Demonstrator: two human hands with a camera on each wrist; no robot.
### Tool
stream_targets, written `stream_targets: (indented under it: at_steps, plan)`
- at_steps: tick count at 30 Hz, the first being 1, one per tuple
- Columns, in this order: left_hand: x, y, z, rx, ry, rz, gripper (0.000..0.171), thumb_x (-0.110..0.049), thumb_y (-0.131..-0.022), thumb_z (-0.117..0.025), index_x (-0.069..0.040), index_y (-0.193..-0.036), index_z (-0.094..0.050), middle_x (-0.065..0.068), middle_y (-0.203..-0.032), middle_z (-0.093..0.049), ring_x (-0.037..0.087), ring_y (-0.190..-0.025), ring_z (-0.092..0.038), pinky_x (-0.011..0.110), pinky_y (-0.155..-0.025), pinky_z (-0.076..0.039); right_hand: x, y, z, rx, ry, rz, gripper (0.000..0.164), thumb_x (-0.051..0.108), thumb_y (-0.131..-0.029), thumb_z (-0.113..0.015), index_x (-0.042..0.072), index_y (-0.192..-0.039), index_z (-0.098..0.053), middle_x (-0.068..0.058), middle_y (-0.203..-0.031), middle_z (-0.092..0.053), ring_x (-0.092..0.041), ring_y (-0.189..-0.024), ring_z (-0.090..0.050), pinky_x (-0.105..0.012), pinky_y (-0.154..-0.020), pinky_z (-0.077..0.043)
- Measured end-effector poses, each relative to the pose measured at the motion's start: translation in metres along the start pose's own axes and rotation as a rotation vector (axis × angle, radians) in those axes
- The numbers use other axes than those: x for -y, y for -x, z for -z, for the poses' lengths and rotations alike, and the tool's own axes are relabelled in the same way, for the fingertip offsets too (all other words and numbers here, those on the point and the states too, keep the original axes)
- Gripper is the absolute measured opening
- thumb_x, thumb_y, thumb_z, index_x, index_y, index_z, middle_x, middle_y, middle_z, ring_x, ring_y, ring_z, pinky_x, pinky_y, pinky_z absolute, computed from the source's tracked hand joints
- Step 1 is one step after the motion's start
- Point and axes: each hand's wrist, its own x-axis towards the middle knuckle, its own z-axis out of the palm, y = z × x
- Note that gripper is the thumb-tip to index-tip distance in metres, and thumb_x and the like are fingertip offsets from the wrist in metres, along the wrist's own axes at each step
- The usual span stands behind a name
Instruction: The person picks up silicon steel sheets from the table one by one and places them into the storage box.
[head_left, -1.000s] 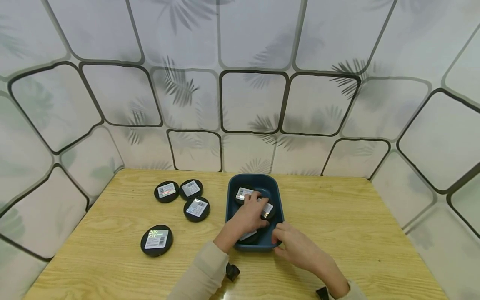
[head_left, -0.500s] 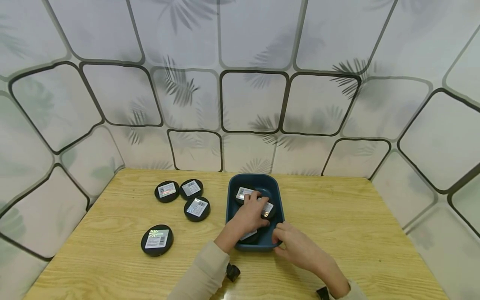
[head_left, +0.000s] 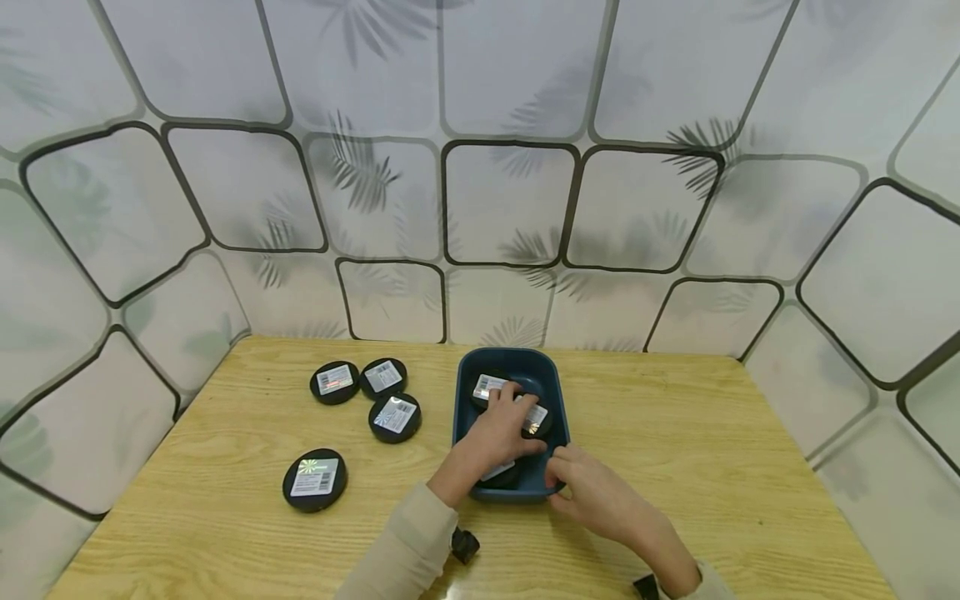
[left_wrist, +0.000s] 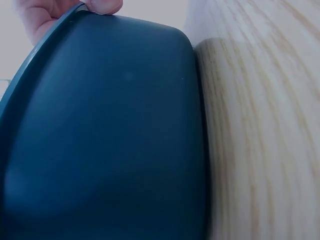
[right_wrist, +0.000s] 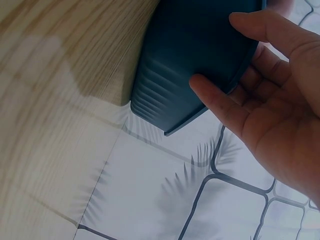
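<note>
Both hands at the blue bin (head_left: 537, 477), with three black discs showing inside

Closest in you get beige sleeves (head_left: 412, 542), then the right hand (head_left: 603, 496), which is gripping the bin's near right corner with its digits on both sides of the rim. The bin sits on the wood table (head_left: 675, 433), long axis running pretty much straight away from the person, far end close to the back edge

Inside, near to far: a front disc (head_left: 506, 477) partly hidden under the left wrist, then a middle disc (head_left: 537, 423) over by the right wall, then a back disc (head_left: 486, 388) toward the left. Left hand (head_left: 495, 433) is reaching in, fingers bent over the middle disc, thumb by its near edge; can't tell if it's actually pinching it

Left of the bin there's a lone disc (head_left: 315, 481), then three bunched further back: (head_left: 395, 417) one nearest the bin, the other two side by side behind it. They're round so no real long axis, but all four lie flat, labels up. Patterned wall covering (head_left: 510, 208) behind everything
</note>
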Motion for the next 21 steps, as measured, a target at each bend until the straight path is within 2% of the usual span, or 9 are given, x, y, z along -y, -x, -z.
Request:
stream_targets:
  at_steps: [6,11,21]
  plan:
    - [0.0015,0.0041,0.0047,0.002,0.031,-0.019,0.066,-0.041,-0.089,-0.074,-0.012,-0.143,-0.05,0.02,-0.15,-0.036,0.038,-0.134,-0.038,0.045,-0.09,-0.052,0.0005,0.0,-0.0003,0.006,-0.001,-0.007,0.019,0.006,-0.082,-0.077,0.016,-0.083,-0.061,0.009,-0.086,-0.052,-0.005,-0.08,-0.046,-0.023,-0.069,-0.047]
    - [0.0018,0.006,0.007,0.008,0.021,-0.017,0.066,-0.042,-0.09,-0.072,-0.013,-0.143,-0.05,0.019,-0.15,-0.036,0.038,-0.133,-0.04,0.045,-0.091,-0.052,0.0018,-0.0006,0.0008,0.014,-0.009,-0.018,0.019,0.006,-0.083,-0.077,0.016,-0.083,-0.061,0.009,-0.086,-0.052,-0.005,-0.08,-0.046,-0.024,-0.069,-0.047]
    - [0.001,0.0076,0.0076,-0.026,0.015,-0.036,0.061,-0.035,-0.089,-0.074,-0.011,-0.141,-0.052,0.02,-0.147,-0.039,0.038,-0.129,-0.045,0.045,-0.094,-0.051,0.0009,-0.0008,0.0001,0.014,-0.001,-0.005,0.02,0.006,-0.083,-0.077,0.017,-0.083,-0.061,0.009,-0.085,-0.052,-0.004,-0.079,-0.047,-0.024,-0.069,-0.047]
